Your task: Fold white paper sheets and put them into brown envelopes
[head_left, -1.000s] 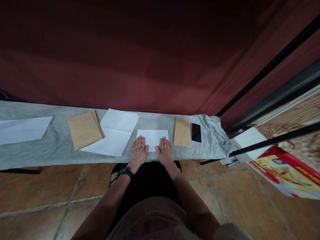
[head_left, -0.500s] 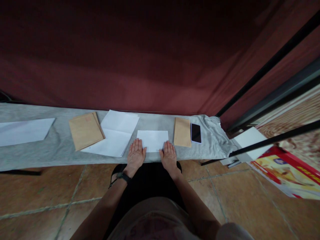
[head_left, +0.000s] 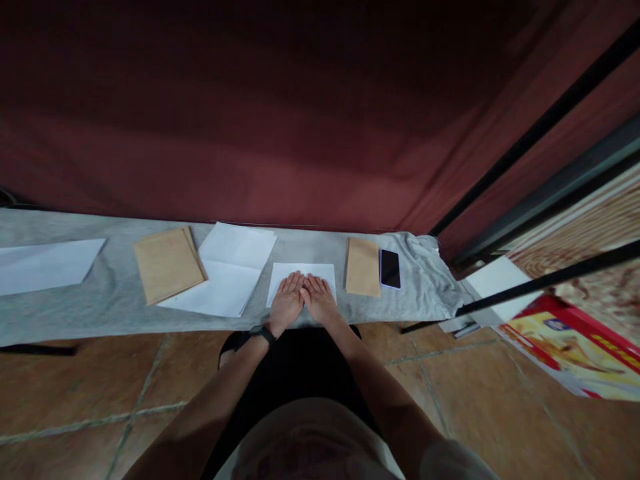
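In the head view a white sheet of paper (head_left: 304, 267), folded or small, lies on the cloth-covered table in front of me. My left hand (head_left: 288, 300) rests flat on its near left part, fingers stretched out. Beside it, thumbs close together, my right hand (head_left: 319, 297) lies flat on the right part of the same paper. Neither hand grips anything. The middle of the paper's near side is hidden under both hands. To the right of the paper are brown envelopes (head_left: 363, 267).
Larger white sheets (head_left: 233, 273) with a crease lie to the left, partly under brown envelopes (head_left: 167, 265). More white paper (head_left: 50, 265) is at far left. A phone (head_left: 390, 269) lies at right. Black metal bars (head_left: 530, 288) and a red-yellow box (head_left: 575, 340) stand beyond the table's right end.
Both hands have moved inward from the paper's left and right edges to its middle, where they now lie side by side. The paper has barely shifted.
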Demonstrator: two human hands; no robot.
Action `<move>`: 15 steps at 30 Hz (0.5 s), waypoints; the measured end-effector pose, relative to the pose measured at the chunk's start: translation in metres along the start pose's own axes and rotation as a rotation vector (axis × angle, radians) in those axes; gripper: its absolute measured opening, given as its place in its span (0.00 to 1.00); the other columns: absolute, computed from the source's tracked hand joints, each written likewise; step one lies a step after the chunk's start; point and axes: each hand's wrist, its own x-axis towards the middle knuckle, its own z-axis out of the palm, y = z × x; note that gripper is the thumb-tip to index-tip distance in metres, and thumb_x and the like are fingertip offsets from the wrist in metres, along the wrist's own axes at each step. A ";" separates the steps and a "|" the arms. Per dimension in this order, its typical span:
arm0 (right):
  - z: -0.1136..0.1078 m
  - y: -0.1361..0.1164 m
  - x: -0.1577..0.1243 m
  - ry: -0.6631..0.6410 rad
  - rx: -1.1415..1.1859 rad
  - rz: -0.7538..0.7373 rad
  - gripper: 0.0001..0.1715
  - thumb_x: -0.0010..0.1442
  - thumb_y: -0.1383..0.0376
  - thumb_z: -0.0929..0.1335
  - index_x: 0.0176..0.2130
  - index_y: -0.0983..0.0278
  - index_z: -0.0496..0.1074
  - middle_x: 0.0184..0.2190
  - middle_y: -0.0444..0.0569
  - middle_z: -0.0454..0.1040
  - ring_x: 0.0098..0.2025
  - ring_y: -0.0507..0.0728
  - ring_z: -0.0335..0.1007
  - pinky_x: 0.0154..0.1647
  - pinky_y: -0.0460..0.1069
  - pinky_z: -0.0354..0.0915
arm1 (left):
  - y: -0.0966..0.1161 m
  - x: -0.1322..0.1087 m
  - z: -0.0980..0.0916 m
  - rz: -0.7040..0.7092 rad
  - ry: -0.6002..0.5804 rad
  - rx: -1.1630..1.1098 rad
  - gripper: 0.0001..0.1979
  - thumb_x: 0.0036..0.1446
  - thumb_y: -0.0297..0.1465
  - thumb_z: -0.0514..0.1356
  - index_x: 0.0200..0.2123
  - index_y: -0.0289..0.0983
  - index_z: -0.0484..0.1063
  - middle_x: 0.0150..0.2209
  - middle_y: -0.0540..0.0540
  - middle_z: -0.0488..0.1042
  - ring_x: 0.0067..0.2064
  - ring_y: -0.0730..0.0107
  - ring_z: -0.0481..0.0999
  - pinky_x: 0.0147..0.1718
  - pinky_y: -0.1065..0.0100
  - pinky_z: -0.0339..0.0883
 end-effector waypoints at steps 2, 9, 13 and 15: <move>0.003 -0.001 0.006 -0.019 -0.007 0.011 0.31 0.76 0.57 0.53 0.70 0.66 0.58 0.72 0.51 0.54 0.74 0.60 0.48 0.75 0.59 0.44 | -0.004 0.005 0.003 -0.005 -0.021 0.020 0.30 0.68 0.29 0.42 0.71 0.28 0.55 0.72 0.36 0.54 0.74 0.58 0.49 0.71 0.54 0.46; 0.006 0.000 0.016 -0.006 -0.017 0.069 0.30 0.77 0.56 0.52 0.72 0.61 0.55 0.73 0.48 0.52 0.75 0.60 0.46 0.74 0.60 0.42 | -0.010 0.017 0.006 -0.046 -0.042 0.031 0.30 0.69 0.31 0.41 0.71 0.29 0.54 0.73 0.38 0.52 0.74 0.56 0.48 0.71 0.52 0.45; 0.007 -0.001 0.022 0.005 -0.023 0.102 0.30 0.76 0.56 0.53 0.72 0.59 0.55 0.73 0.48 0.54 0.75 0.59 0.46 0.74 0.60 0.43 | -0.010 0.022 0.006 -0.062 -0.017 0.020 0.30 0.68 0.31 0.41 0.72 0.32 0.54 0.73 0.38 0.52 0.74 0.55 0.51 0.70 0.51 0.47; 0.007 -0.001 0.024 0.013 -0.021 0.117 0.30 0.76 0.56 0.53 0.72 0.59 0.55 0.73 0.48 0.55 0.74 0.59 0.47 0.73 0.60 0.43 | -0.009 0.023 0.006 -0.062 -0.005 0.019 0.30 0.68 0.31 0.42 0.71 0.32 0.55 0.73 0.38 0.53 0.73 0.54 0.52 0.69 0.50 0.48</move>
